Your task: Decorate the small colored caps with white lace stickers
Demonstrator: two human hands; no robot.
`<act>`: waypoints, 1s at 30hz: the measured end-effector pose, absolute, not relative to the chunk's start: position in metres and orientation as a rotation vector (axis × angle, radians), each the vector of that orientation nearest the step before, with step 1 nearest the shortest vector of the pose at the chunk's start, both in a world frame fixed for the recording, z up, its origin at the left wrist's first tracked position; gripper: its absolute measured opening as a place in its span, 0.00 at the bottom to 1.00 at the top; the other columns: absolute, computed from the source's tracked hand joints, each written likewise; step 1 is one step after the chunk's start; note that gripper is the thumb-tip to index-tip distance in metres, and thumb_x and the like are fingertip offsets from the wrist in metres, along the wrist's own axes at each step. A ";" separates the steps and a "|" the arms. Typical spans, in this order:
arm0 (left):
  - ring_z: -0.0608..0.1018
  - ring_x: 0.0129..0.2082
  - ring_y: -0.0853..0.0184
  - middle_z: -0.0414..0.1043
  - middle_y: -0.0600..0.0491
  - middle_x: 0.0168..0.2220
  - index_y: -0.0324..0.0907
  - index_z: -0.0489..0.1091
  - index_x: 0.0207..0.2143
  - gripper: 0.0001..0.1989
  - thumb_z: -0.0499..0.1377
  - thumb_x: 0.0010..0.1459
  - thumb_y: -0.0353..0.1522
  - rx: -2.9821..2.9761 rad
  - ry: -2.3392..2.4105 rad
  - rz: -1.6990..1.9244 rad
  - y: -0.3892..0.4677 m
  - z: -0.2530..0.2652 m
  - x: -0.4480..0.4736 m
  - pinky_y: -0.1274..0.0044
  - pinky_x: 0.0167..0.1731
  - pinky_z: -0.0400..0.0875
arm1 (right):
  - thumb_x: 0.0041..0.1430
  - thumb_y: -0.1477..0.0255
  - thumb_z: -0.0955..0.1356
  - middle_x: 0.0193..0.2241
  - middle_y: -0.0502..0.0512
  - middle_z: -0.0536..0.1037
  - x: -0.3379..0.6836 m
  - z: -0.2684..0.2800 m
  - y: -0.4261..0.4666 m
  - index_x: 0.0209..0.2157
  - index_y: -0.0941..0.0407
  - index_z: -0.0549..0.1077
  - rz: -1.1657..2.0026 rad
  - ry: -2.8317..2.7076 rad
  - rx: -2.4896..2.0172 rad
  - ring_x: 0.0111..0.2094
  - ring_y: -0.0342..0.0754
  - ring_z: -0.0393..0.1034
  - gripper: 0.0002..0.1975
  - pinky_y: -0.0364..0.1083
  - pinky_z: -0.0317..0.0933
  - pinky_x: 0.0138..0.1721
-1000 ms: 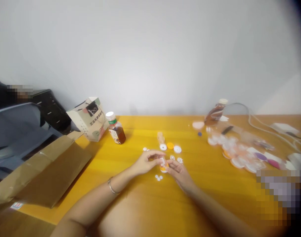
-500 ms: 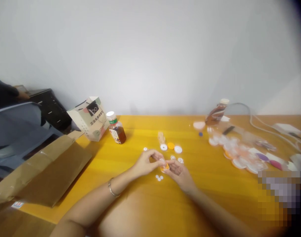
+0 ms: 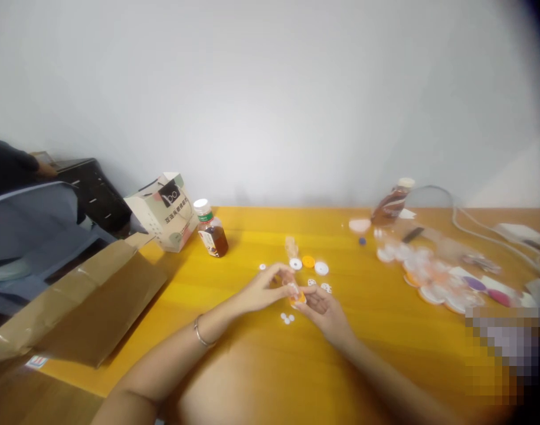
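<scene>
Both hands meet around a small round orange-and-white piece [image 3: 298, 299] above the middle of the table. My left hand [image 3: 270, 287] pinches it from the left between thumb and fingers, hiding part of it. From the right, the thumb and fingers of my right hand [image 3: 325, 310] grip its edge. Several small white discs [image 3: 287, 319] lie just below the hands. Beyond the fingers are white wheel-like pieces with holes [image 3: 326, 288], an orange disc [image 3: 308, 261], and white discs [image 3: 321, 268]. A single small white piece [image 3: 262, 267] rests behind my left hand.
A brown paper bag [image 3: 105, 307] lies at the left, with a printed gift bag [image 3: 166, 212] and a bottle of dark liquid [image 3: 210, 230] behind it. Another bottle [image 3: 391, 203], cables, and a pile of clear-wrapped round pieces [image 3: 429, 274] occupy the right side.
The view has shifted slightly, so everything appears a little further right. Both hands keep hold of the orange-and-white piece, with hardly any movement of the fingers.
</scene>
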State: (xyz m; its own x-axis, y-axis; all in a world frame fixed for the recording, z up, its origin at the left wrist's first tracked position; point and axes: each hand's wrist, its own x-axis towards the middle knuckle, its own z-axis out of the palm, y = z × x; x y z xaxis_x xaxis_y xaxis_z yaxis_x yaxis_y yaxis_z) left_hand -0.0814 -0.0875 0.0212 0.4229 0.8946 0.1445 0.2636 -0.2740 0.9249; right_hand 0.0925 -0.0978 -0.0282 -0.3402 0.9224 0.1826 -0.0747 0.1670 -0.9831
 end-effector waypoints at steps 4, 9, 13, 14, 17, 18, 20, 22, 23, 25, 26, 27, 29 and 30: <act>0.70 0.42 0.66 0.67 0.48 0.44 0.43 0.64 0.47 0.18 0.56 0.52 0.35 1.849 0.852 0.755 -0.081 0.028 -0.090 0.77 0.40 0.64 | 0.44 0.61 0.70 0.34 0.57 0.76 0.094 -0.030 -0.095 0.31 0.55 0.69 1.367 -1.444 -0.882 0.37 0.52 0.71 0.14 0.52 0.65 0.42; 0.72 0.32 0.69 0.71 0.50 0.32 0.38 0.70 0.35 0.14 0.58 0.49 0.38 1.928 1.041 0.845 -0.084 0.024 -0.086 0.78 0.34 0.66 | 0.47 0.65 0.69 0.35 0.56 0.75 0.093 -0.038 -0.097 0.34 0.54 0.68 1.201 -1.536 -0.869 0.37 0.50 0.70 0.12 0.51 0.64 0.43; 0.71 0.29 0.71 0.70 0.52 0.29 0.38 0.69 0.32 0.14 0.59 0.47 0.40 1.949 1.144 0.883 -0.094 0.025 -0.080 0.80 0.30 0.65 | 0.50 0.68 0.67 0.35 0.55 0.72 0.094 -0.041 -0.101 0.37 0.52 0.67 0.945 -1.621 -0.888 0.39 0.50 0.68 0.11 0.51 0.62 0.43; 0.71 0.29 0.71 0.70 0.52 0.29 0.38 0.69 0.32 0.14 0.59 0.48 0.40 1.956 1.164 0.881 -0.096 0.026 -0.079 0.80 0.30 0.65 | 0.50 0.69 0.67 0.35 0.55 0.72 0.095 -0.040 -0.102 0.38 0.52 0.67 0.908 -1.640 -0.892 0.39 0.50 0.68 0.11 0.51 0.62 0.44; 0.71 0.29 0.71 0.70 0.52 0.29 0.39 0.69 0.32 0.12 0.57 0.50 0.39 2.022 1.201 0.850 -0.097 0.027 -0.080 0.80 0.30 0.65 | 0.50 0.69 0.67 0.36 0.54 0.72 0.096 -0.038 -0.102 0.38 0.51 0.68 0.847 -1.674 -0.900 0.39 0.51 0.68 0.11 0.50 0.62 0.43; 0.71 0.29 0.70 0.70 0.52 0.29 0.39 0.69 0.32 0.11 0.57 0.51 0.38 2.053 1.198 0.838 -0.097 0.028 -0.080 0.79 0.31 0.65 | 0.49 0.69 0.68 0.36 0.54 0.73 0.097 -0.037 -0.102 0.37 0.51 0.68 0.848 -1.684 -0.899 0.38 0.51 0.68 0.11 0.50 0.63 0.43; 0.71 0.31 0.69 0.70 0.52 0.30 0.40 0.70 0.33 0.09 0.55 0.52 0.35 2.121 1.153 0.807 -0.096 0.029 -0.082 0.78 0.34 0.65 | 0.49 0.69 0.68 0.34 0.53 0.74 0.097 -0.036 -0.100 0.36 0.51 0.69 0.895 -1.692 -0.890 0.37 0.50 0.69 0.09 0.49 0.64 0.41; 0.71 0.34 0.68 0.70 0.51 0.32 0.40 0.70 0.35 0.09 0.54 0.54 0.33 2.175 1.084 0.784 -0.094 0.031 -0.083 0.77 0.37 0.64 | 0.49 0.69 0.68 0.33 0.53 0.75 0.097 -0.037 -0.099 0.35 0.52 0.69 0.980 -1.680 -0.877 0.35 0.50 0.69 0.09 0.49 0.64 0.40; 0.71 0.35 0.68 0.70 0.51 0.34 0.41 0.70 0.36 0.09 0.53 0.54 0.32 2.191 1.052 0.779 -0.094 0.032 -0.084 0.77 0.39 0.64 | 0.49 0.68 0.68 0.33 0.54 0.75 0.097 -0.037 -0.098 0.35 0.52 0.70 1.023 -1.663 -0.871 0.35 0.49 0.70 0.09 0.49 0.64 0.40; 0.70 0.37 0.67 0.69 0.50 0.36 0.41 0.69 0.39 0.10 0.52 0.55 0.31 2.202 0.986 0.774 -0.092 0.036 -0.086 0.75 0.41 0.63 | 0.49 0.68 0.68 0.33 0.54 0.75 0.097 -0.038 -0.097 0.35 0.53 0.70 1.113 -1.615 -0.859 0.35 0.49 0.70 0.10 0.49 0.64 0.40; 0.70 0.38 0.67 0.69 0.50 0.37 0.41 0.68 0.40 0.11 0.52 0.55 0.30 2.196 0.944 0.769 -0.091 0.038 -0.088 0.75 0.42 0.62 | 0.48 0.67 0.69 0.32 0.54 0.75 0.096 -0.038 -0.096 0.34 0.53 0.70 1.172 -1.591 -0.851 0.35 0.49 0.70 0.10 0.49 0.64 0.40; 0.70 0.39 0.67 0.69 0.50 0.38 0.41 0.67 0.42 0.11 0.52 0.56 0.30 2.182 0.892 0.751 -0.090 0.040 -0.089 0.74 0.43 0.62 | 0.47 0.67 0.69 0.32 0.55 0.76 0.096 -0.038 -0.096 0.34 0.54 0.70 1.241 -1.570 -0.839 0.35 0.49 0.70 0.10 0.49 0.64 0.40; 0.70 0.41 0.68 0.68 0.49 0.41 0.41 0.65 0.44 0.13 0.50 0.57 0.29 2.131 0.768 0.684 -0.088 0.044 -0.093 0.74 0.44 0.62 | 0.46 0.67 0.70 0.32 0.55 0.76 0.096 -0.036 -0.095 0.32 0.55 0.70 1.379 -1.531 -0.802 0.34 0.49 0.71 0.10 0.48 0.65 0.40; 0.69 0.43 0.68 0.67 0.48 0.43 0.42 0.64 0.45 0.13 0.50 0.57 0.29 2.105 0.721 0.649 -0.087 0.045 -0.094 0.74 0.44 0.63 | 0.46 0.66 0.70 0.31 0.55 0.76 0.095 -0.035 -0.095 0.31 0.55 0.70 1.425 -1.509 -0.788 0.34 0.48 0.71 0.10 0.48 0.65 0.40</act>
